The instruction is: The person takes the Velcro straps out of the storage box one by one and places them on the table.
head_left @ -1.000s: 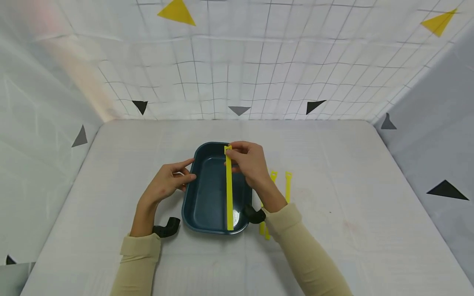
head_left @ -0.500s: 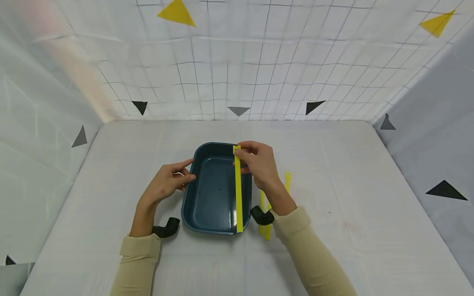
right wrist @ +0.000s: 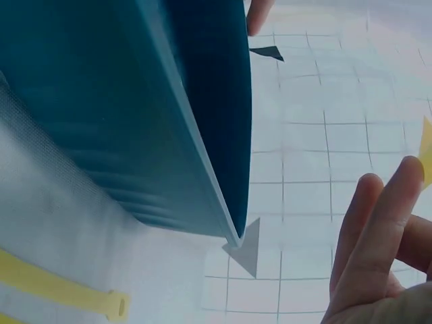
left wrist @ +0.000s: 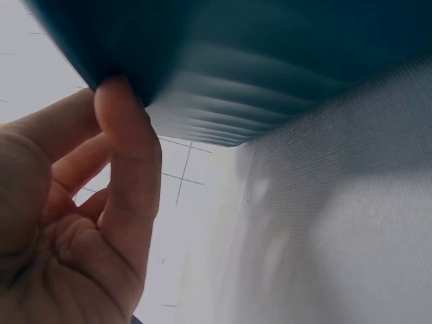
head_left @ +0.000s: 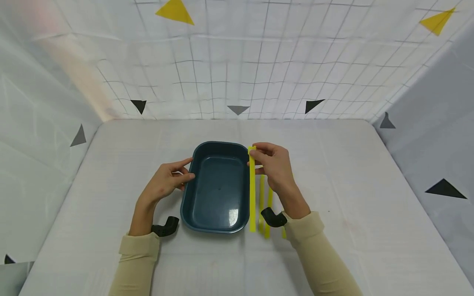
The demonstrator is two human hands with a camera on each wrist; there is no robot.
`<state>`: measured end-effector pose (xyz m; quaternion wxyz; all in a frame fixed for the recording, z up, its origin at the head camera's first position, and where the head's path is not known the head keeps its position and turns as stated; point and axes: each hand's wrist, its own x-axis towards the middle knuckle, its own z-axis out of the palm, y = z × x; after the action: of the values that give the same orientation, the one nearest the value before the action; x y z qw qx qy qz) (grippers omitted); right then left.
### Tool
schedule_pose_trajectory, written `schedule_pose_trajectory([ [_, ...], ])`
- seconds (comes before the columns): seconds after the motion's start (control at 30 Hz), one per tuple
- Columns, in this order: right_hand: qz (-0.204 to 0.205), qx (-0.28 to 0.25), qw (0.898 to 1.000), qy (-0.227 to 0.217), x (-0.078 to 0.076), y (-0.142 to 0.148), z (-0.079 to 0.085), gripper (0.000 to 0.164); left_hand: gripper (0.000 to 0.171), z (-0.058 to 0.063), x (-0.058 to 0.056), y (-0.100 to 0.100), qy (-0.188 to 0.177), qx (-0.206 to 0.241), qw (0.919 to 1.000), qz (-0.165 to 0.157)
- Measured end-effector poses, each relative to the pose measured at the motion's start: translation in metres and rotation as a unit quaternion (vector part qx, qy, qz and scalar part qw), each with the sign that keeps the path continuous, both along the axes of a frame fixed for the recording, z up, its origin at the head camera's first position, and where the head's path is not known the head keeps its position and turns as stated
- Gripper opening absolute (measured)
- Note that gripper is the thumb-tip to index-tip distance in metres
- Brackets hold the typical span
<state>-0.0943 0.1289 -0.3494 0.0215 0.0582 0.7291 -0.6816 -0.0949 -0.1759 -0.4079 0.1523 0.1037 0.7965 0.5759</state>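
A dark teal rectangular plastic basin (head_left: pixel 220 189) stands on the white table in the head view, with nothing lying in it. My left hand (head_left: pixel 163 183) holds its left rim, the thumb over the rim and other fingers against the outer wall (left wrist: pixel 223 88). Just off the right rim, my right hand (head_left: pixel 277 166) pinches the top end of a flat yellow strap (head_left: pixel 252 197), a cable-tie type with a slotted head. The strap hangs lengthwise beside the basin. In the right wrist view two fingers (right wrist: pixel 381 236) are extended, while the pinch is out of frame.
Several more yellow straps (head_left: pixel 267 232) lie side by side right of the basin, partly hidden under my right hand and wrist. One slotted end (right wrist: pixel 118 305) shows in the right wrist view. Behind the table (head_left: pixel 355 164) hangs a white gridded sheet (head_left: pixel 237 78).
My right hand has moved right with the yellow strap, from over the inside of the basin to past its right rim. The left hand and basin have stayed in place.
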Motion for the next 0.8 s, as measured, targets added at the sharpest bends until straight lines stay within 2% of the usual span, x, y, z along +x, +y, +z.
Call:
schedule_pose_trajectory([
  [0.33, -0.020, 0.013, 1.000, -0.009, 0.003, 0.014, 0.001, 0.028, 0.060, 0.000, -0.001, -0.001, -0.002, 0.003, 1.0000, 0.000],
  [0.8, -0.042, 0.029, 0.998, -0.030, 0.011, 0.041, -0.012, 0.032, 0.060, 0.001, 0.000, 0.000, -0.005, 0.002, 1.0000, 0.002],
])
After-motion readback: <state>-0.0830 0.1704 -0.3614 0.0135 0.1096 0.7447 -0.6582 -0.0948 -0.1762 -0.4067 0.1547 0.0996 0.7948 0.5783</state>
